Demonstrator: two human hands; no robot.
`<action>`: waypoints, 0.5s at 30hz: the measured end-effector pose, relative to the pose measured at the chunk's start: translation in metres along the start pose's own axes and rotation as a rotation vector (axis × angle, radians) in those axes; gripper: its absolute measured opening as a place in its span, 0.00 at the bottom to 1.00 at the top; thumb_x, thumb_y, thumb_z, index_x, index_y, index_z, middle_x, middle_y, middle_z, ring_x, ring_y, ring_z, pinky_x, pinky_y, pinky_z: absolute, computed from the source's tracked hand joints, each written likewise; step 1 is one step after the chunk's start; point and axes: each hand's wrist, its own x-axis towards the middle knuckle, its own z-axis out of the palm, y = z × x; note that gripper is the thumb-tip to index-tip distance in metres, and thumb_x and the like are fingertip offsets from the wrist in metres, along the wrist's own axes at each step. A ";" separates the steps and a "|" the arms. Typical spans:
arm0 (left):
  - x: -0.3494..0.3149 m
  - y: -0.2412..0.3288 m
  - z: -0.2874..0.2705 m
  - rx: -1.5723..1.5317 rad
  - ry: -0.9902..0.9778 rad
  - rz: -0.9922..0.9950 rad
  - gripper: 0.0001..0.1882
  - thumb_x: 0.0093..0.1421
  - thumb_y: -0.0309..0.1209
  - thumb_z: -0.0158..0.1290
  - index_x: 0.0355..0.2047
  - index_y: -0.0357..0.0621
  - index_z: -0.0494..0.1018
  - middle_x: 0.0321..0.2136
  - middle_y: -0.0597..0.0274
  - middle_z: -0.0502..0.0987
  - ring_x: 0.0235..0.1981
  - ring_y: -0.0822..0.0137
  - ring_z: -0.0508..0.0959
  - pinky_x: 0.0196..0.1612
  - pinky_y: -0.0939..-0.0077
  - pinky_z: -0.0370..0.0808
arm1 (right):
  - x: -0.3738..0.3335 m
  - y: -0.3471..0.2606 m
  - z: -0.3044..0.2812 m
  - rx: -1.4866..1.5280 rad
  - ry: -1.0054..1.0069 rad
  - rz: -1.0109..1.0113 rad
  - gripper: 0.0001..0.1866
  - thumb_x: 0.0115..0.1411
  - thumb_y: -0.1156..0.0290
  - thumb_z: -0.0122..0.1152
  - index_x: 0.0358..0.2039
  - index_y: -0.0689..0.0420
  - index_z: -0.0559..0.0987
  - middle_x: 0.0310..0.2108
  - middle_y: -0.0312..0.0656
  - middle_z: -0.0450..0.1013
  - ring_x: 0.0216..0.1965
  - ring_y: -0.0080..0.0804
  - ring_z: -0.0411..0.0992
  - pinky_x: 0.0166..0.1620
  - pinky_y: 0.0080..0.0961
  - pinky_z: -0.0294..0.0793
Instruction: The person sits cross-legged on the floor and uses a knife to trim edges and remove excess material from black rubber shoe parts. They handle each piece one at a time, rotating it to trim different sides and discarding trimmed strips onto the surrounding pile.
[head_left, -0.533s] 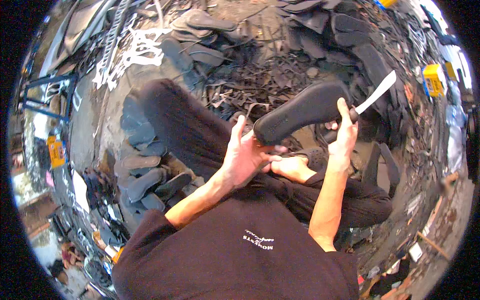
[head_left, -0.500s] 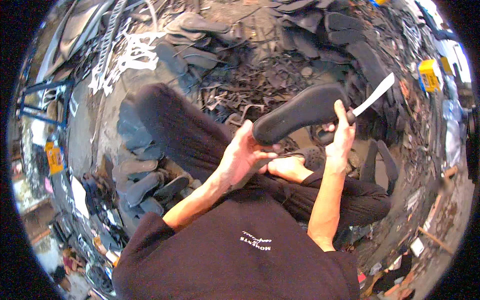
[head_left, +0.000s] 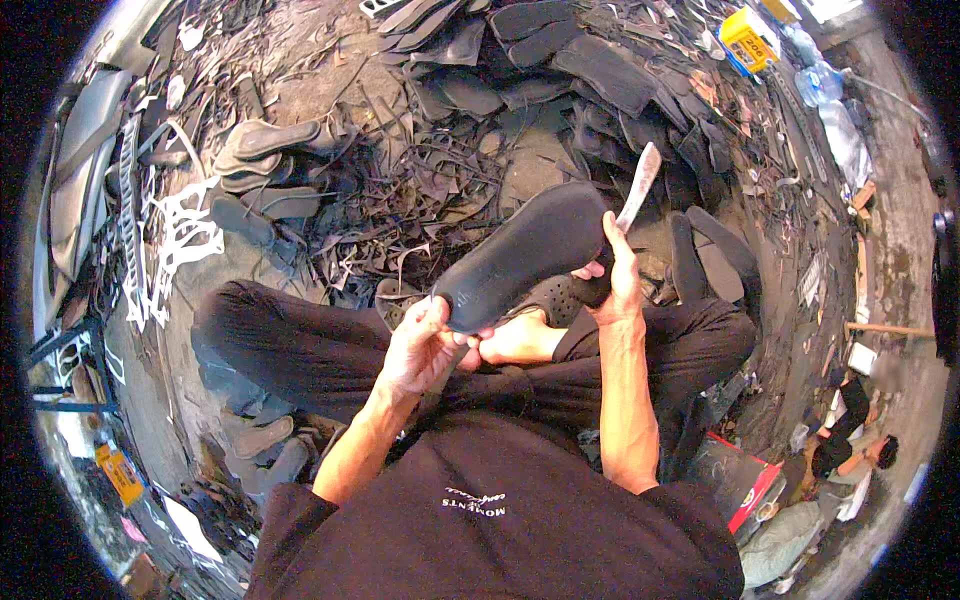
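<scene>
A black shoe sole [head_left: 525,255] is held slantwise over my crossed legs, its broad smooth face turned up. My left hand [head_left: 418,350] pinches the lower left end between thumb and fingers. At the upper right end, my right hand [head_left: 622,275] has its thumb along the sole's edge. That same hand is closed round the dark handle of a knife [head_left: 640,185], whose pale blade points up and away beyond the sole. Some right fingers are hidden behind the sole and handle. Beneath the sole, part of a dark perforated clog [head_left: 555,300] and a bare foot show.
Dark offcuts [head_left: 400,205] litter the ground ahead. Stacked black soles [head_left: 620,75] lie at far right, with two more soles [head_left: 715,260] by my right knee. Tan soles [head_left: 265,145] and white cut-out sheeting [head_left: 190,225] are at left. A yellow box [head_left: 748,42] stands far right.
The sole and both hands have moved left and nearer to me. My left hand's spread fingers have closed on the sole's end. The knife blade points more steeply upward; the whole view has shifted.
</scene>
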 end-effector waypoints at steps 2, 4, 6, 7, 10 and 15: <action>0.004 0.007 -0.001 0.095 0.105 -0.036 0.19 0.75 0.38 0.56 0.58 0.36 0.75 0.45 0.48 0.86 0.41 0.56 0.89 0.43 0.70 0.88 | -0.008 -0.011 -0.001 -0.070 0.064 -0.083 0.12 0.73 0.56 0.64 0.34 0.48 0.78 0.24 0.27 0.72 0.17 0.18 0.63 0.24 0.20 0.67; 0.015 0.007 0.003 0.162 0.073 0.043 0.17 0.75 0.36 0.56 0.57 0.36 0.76 0.47 0.49 0.85 0.40 0.56 0.89 0.44 0.70 0.88 | -0.024 -0.023 0.003 -0.110 0.150 -0.184 0.12 0.71 0.57 0.68 0.37 0.50 0.78 0.27 0.30 0.74 0.19 0.19 0.64 0.25 0.22 0.68; 0.023 0.003 -0.003 0.216 0.064 0.082 0.15 0.76 0.31 0.55 0.57 0.37 0.77 0.50 0.54 0.84 0.41 0.58 0.89 0.45 0.69 0.88 | -0.035 -0.028 -0.004 -0.182 0.183 -0.262 0.14 0.71 0.55 0.67 0.39 0.52 0.77 0.28 0.33 0.74 0.20 0.21 0.67 0.25 0.23 0.70; 0.027 0.001 0.001 0.225 0.056 0.066 0.15 0.76 0.32 0.54 0.58 0.37 0.76 0.51 0.54 0.84 0.43 0.58 0.88 0.47 0.66 0.87 | -0.043 -0.033 -0.014 -0.163 0.208 -0.290 0.14 0.71 0.55 0.66 0.39 0.52 0.77 0.29 0.34 0.75 0.20 0.22 0.68 0.24 0.22 0.71; 0.034 -0.002 0.012 0.284 0.020 0.002 0.19 0.78 0.34 0.50 0.62 0.36 0.73 0.55 0.53 0.82 0.50 0.58 0.85 0.54 0.57 0.84 | -0.070 -0.044 -0.019 -0.156 0.172 -0.379 0.15 0.71 0.54 0.65 0.38 0.52 0.75 0.28 0.36 0.73 0.20 0.24 0.68 0.23 0.25 0.72; 0.033 0.007 0.042 0.538 -0.312 -0.267 0.20 0.77 0.34 0.52 0.62 0.35 0.75 0.52 0.53 0.84 0.48 0.64 0.85 0.54 0.67 0.81 | -0.142 -0.089 -0.044 -0.613 0.870 -0.610 0.33 0.65 0.42 0.68 0.59 0.55 0.81 0.55 0.42 0.77 0.43 0.33 0.79 0.31 0.32 0.82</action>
